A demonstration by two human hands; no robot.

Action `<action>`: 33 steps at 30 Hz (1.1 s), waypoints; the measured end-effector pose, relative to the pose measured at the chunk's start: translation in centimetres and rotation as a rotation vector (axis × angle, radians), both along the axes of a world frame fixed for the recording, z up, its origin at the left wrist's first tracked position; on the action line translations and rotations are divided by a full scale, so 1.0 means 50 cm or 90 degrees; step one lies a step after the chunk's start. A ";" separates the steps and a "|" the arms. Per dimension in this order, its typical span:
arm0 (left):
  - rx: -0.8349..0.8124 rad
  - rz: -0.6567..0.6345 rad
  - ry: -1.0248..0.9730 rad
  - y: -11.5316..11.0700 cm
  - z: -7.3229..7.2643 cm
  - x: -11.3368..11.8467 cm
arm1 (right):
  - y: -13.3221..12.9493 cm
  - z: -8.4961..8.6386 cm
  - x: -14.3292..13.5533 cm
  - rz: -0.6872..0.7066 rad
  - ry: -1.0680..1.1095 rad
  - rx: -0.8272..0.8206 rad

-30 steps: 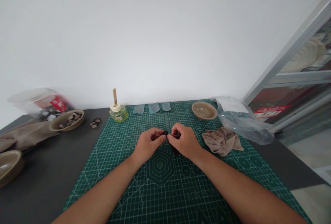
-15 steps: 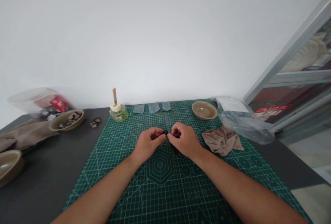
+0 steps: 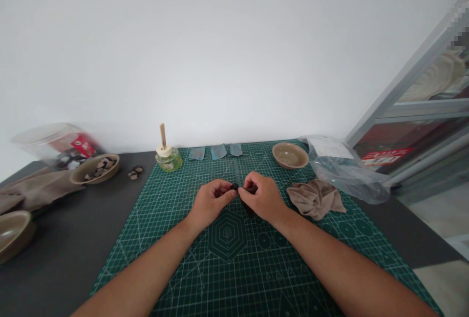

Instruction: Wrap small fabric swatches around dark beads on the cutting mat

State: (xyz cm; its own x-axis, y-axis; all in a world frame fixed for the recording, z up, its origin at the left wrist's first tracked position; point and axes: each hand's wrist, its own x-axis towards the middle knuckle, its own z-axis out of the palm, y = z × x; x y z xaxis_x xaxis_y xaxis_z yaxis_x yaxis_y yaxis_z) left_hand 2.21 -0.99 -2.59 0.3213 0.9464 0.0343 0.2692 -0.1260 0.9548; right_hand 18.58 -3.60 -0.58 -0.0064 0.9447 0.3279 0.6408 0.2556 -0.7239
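Observation:
Over the middle of the green cutting mat (image 3: 168, 239), my left hand (image 3: 212, 200) pinches a small dark round piece (image 3: 235, 186) between thumb and fingers. Right beside it, my right hand (image 3: 263, 197) is closed on a dark brown cloth (image 3: 249, 211), whose lower end hangs under the fingers. The thumbs nearly meet at the dark piece. Whether the cloth touches the piece is hard to make out. To the right of my right hand lies a crumpled tan cloth (image 3: 315, 199).
A shallow bowl (image 3: 290, 156) and a clear plastic bag (image 3: 340, 170) lie at the back right. A glass jar with sticks (image 3: 168, 158) and small clear packets (image 3: 218, 151) stand along the back. On the left are a bowl of pieces (image 3: 95, 176), loose pieces (image 3: 135, 172) and another cloth (image 3: 44, 189).
Almost nothing differs; both hands keep the same grip at the same place. The view has shifted very slightly.

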 end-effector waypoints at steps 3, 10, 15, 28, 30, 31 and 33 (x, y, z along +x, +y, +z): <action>-0.002 -0.002 -0.003 -0.001 0.001 0.000 | 0.001 -0.001 0.000 -0.002 -0.005 0.008; 0.006 0.000 0.004 -0.003 0.007 0.000 | 0.000 0.001 0.002 -0.002 -0.001 0.006; 0.006 -0.004 0.005 -0.004 0.007 0.000 | 0.000 0.000 0.002 0.000 -0.002 0.007; 0.015 -0.001 0.015 -0.003 0.005 0.001 | -0.001 0.005 0.000 0.000 -0.015 0.003; 0.017 -0.002 0.022 -0.002 0.003 0.002 | -0.002 0.004 0.001 -0.001 -0.023 0.006; 0.018 -0.003 0.025 -0.002 0.002 0.002 | -0.002 0.004 0.001 -0.001 -0.030 0.009; 0.018 -0.004 0.026 -0.002 0.002 0.002 | -0.003 0.003 0.001 0.001 -0.047 0.014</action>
State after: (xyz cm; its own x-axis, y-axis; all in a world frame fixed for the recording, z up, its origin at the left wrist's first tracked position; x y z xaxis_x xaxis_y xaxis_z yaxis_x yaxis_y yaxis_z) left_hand 2.29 -1.06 -2.52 0.3292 0.9431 0.0475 0.3062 -0.1542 0.9394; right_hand 18.61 -3.77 -0.44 -0.0322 0.9370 0.3478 0.6916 0.2721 -0.6690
